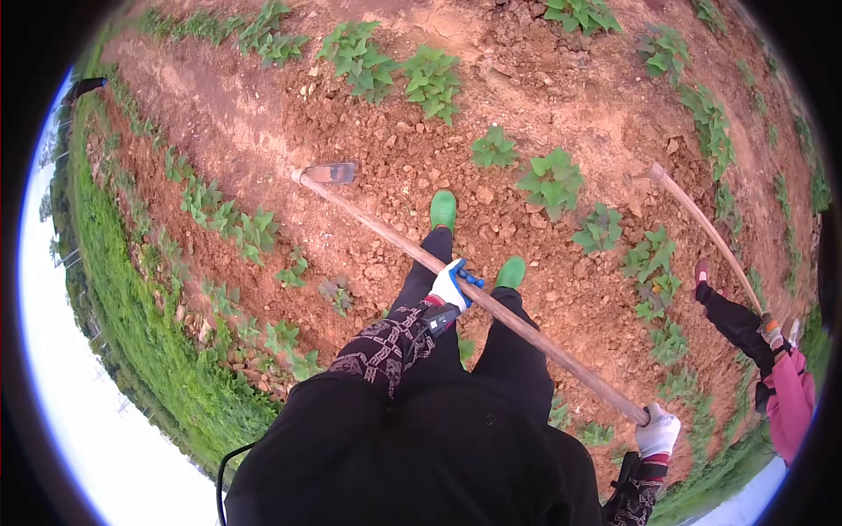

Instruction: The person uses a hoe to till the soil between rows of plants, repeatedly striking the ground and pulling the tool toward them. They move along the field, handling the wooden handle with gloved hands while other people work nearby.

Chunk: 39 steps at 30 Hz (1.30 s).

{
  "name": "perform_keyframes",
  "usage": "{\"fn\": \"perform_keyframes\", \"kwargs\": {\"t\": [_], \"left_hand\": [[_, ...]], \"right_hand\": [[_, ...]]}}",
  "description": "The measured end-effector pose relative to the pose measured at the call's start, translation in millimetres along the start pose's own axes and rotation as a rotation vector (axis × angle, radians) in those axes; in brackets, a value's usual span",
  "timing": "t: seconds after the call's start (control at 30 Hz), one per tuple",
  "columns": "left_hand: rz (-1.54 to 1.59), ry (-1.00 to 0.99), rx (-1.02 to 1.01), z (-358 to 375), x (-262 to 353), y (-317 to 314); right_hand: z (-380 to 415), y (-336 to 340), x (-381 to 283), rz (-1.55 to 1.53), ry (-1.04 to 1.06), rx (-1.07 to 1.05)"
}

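Observation:
A hoe runs diagonally across my body, its long wooden handle [377, 226] sloping from upper left to lower right. Its metal blade [331, 173] rests at or just above the reddish soil, left of my green shoes. My left hand [452, 283], in a white and blue glove, wraps round the middle of the handle. Near the handle's end, my right hand [658, 431] in a white glove is closed on it. Crumbled clods [395, 167] lie around the blade and in front of my feet.
Rows of leafy green plants [551, 182] grow on both sides and ahead. At right a co-worker in a pink top [789, 399] holds another hoe [706, 226]. A grassy strip [132, 289] borders the field at left; a dark figure [88, 86] appears at upper left.

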<state>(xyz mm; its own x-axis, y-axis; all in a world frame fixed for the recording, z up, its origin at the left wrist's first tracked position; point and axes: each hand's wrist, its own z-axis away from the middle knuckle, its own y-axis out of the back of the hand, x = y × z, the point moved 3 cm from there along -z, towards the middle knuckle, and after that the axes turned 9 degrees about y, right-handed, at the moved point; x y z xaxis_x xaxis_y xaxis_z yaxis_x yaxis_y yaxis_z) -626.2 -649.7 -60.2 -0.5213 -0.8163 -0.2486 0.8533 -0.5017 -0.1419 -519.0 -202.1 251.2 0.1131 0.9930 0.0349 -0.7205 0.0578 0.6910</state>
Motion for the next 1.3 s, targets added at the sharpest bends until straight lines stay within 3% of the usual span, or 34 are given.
{"fn": "perform_keyframes", "kwargs": {"t": [0.07,0.3,0.4,0.47,0.53,0.6,0.77,0.9,1.03,1.3], "left_hand": [[-0.038,-0.120,-0.171,5.5,-17.1,7.6],[0.051,0.014,-0.092,14.7,-92.6,13.5],[0.017,0.011,-0.112,-7.0,-82.5,17.3],[-0.161,-0.171,-0.183,-46.5,-65.4,34.3],[0.001,-0.161,-0.281,-22.6,-67.1,16.1],[-0.076,-0.329,0.028,-8.7,-62.3,2.8],[-0.002,-0.184,-0.088,-21.7,-58.7,7.9],[0.017,-0.310,-0.067,-34.9,-61.5,14.7],[0.015,-0.209,-0.111,-28.7,-61.7,15.1],[0.000,-0.195,-0.125,-2.3,-61.6,17.0]], "right_hand": [[10.2,-3.1,17.5,-0.047,0.096,0.107],[28.0,12.8,81.3,0.056,0.065,0.017],[22.8,25.6,66.4,0.154,0.135,0.026],[18.3,41.7,45.2,0.248,0.144,-0.062],[17.7,60.3,39.9,0.172,0.134,-0.002],[16.2,71.8,32.4,0.178,0.157,0.000],[14.2,78.3,26.3,0.218,0.189,0.015],[16.4,73.2,27.0,0.218,0.177,0.004],[17.3,70.3,22.3,0.217,0.150,0.001],[19.3,64.8,1.7,0.299,0.114,-0.104]]}}
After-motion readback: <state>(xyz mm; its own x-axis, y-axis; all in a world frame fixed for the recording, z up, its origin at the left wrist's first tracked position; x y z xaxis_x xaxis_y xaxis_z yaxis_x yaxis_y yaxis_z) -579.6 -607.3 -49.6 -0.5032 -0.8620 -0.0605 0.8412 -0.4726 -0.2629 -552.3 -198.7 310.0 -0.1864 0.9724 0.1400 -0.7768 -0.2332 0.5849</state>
